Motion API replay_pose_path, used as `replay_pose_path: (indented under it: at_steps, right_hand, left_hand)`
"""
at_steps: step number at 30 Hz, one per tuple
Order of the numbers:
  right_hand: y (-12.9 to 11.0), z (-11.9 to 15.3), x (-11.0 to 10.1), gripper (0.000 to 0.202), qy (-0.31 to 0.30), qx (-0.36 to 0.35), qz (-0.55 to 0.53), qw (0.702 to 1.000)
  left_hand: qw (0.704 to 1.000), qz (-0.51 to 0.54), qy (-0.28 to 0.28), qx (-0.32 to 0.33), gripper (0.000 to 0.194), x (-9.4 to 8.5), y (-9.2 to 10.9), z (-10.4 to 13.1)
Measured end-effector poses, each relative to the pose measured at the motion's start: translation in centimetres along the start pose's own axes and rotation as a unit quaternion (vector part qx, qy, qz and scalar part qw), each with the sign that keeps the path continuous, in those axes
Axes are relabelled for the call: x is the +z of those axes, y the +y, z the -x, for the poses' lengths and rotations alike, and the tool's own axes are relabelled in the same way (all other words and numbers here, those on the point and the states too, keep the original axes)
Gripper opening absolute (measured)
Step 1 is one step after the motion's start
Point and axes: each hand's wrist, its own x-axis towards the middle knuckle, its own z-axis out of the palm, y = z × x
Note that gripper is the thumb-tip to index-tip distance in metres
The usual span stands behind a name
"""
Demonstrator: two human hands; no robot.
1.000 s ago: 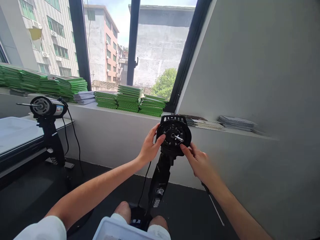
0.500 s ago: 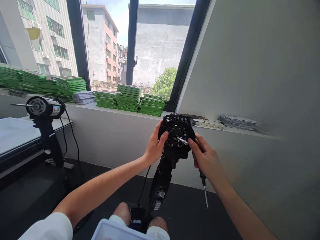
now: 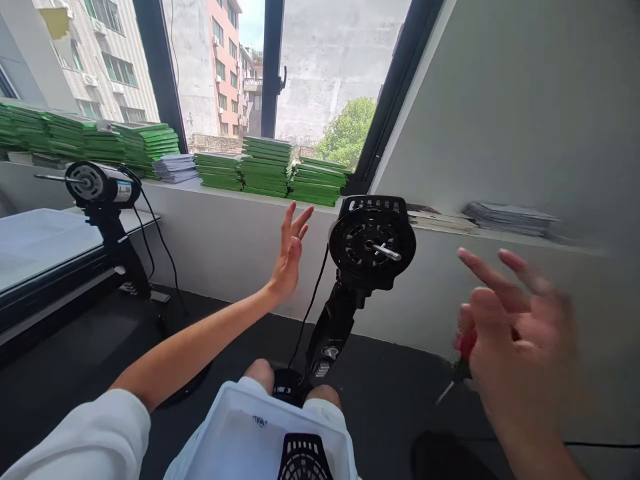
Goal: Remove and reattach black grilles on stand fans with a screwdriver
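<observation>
The black fan motor housing stands upright on its black stand, its metal shaft pointing toward me. To its left, apart from it, my left hand is raised with fingers spread, holding nothing. Off to the right my right hand is blurred; two fingers stretch out while the others curl round the red and black handle of a screwdriver, its blade pointing down and left. A white plastic tray rests on my lap, and inside it lies a black slotted plastic cover.
On the left, a second fan motor on a stand is beside a table with a white tray. Stacks of green-edged sheets line the windowsill, and grey sheets lie on the ledge at right. Black cables hang near both stands.
Both hands have let go of the motor housing and moved apart, the right one far to the right with the screwdriver. My view has tilted down, showing more of the lap tray and the cover.
</observation>
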Motion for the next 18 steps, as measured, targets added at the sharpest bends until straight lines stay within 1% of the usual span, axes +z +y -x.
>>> replay_pose_path:
  at_steps: [1, 2, 3, 4, 5, 6, 7, 8, 9, 10, 11, 12, 13, 14, 16, 18]
  right_hand:
    - [-0.5, 1.7, -0.4, 0.042, 0.019, 0.001, 0.011, 1.0]
    - [-0.7, 3.6, -0.5, 0.033, 0.016, -0.009, 0.056, 0.998]
    - [-0.4, 5.9, -0.3, 0.022, -0.043, -0.028, 0.106, 0.993]
    - [0.4, 8.5, 0.2, 0.018, -0.127, -0.101, 0.118, 0.98]
    - [1.4, 11.4, 1.1, 0.02, -0.23, -0.17, 0.117, 0.951]
    - [2.7, 14.5, 2.4, 0.025, -0.306, -0.197, 0.134, 0.922]
    - [3.9, 17.7, 3.9, 0.025, -0.375, -0.2, 0.181, 0.887]
    - [5.2, 20.8, 5.6, 0.023, -0.477, -0.196, 0.232, 0.825]
    - [6.3, 23.6, 7.4, 0.019, -0.52, -0.188, 0.249, 0.795]
    - [7.3, 26.0, 9.1, 0.02, -0.545, -0.185, 0.256, 0.777]
    - [8.0, 28.0, 10.8, 0.021, -0.566, -0.184, 0.259, 0.761]
    - [8.6, 29.5, 12.3, 0.018, -0.58, -0.18, 0.266, 0.749]
    - [9.0, 30.6, 13.6, 0.016, -0.588, -0.176, 0.273, 0.741]
    - [9.3, 31.4, 14.8, 0.014, -0.593, -0.171, 0.279, 0.736]
    - [9.7, 32.3, 16.6, 0.013, -0.601, -0.165, 0.279, 0.731]
    - [9.8, 32.7, 17.9, 0.015, -0.6, -0.164, 0.265, 0.737]
  left_hand:
    - [1.0, -0.012, 0.014, 0.006, 0.073, -2.0, 0.4, 1.3]
    - [0.999, -0.029, 0.027, 0.007, 0.073, -4.1, 0.8, 3.1]
    - [0.998, -0.052, 0.044, 0.001, 0.073, -6.2, 1.2, 5.6]
    - [0.995, -0.078, 0.058, -0.018, 0.074, -8.2, 1.6, 8.5]
    - [0.99, -0.106, 0.07, -0.055, 0.075, -10.0, 2.1, 11.9]
    - [0.981, -0.135, 0.078, -0.115, 0.074, -11.6, 2.5, 15.6]
    - [0.965, -0.163, 0.076, -0.192, 0.072, -13.0, 2.9, 19.3]
    - [0.942, -0.189, 0.062, -0.27, 0.072, -14.1, 3.3, 22.9]
    - [0.914, -0.21, 0.033, -0.344, 0.072, -14.9, 3.6, 26.3]
    - [0.885, -0.23, -0.013, -0.404, 0.072, -15.4, 3.9, 29.1]
    - [0.861, -0.248, -0.064, -0.44, 0.07, -15.8, 4.0, 31.4]
    - [0.846, -0.263, -0.099, -0.452, 0.065, -16.0, 4.1, 33.1]
    - [0.838, -0.274, -0.128, -0.454, 0.057, -16.0, 4.2, 34.3]
    - [0.836, -0.281, -0.147, -0.447, 0.05, -16.0, 4.2, 34.9]
    - [0.839, -0.286, -0.165, -0.432, 0.041, -16.1, 4.1, 35.1]
    - [0.84, -0.288, -0.175, -0.425, 0.042, -16.2, 3.9, 34.6]
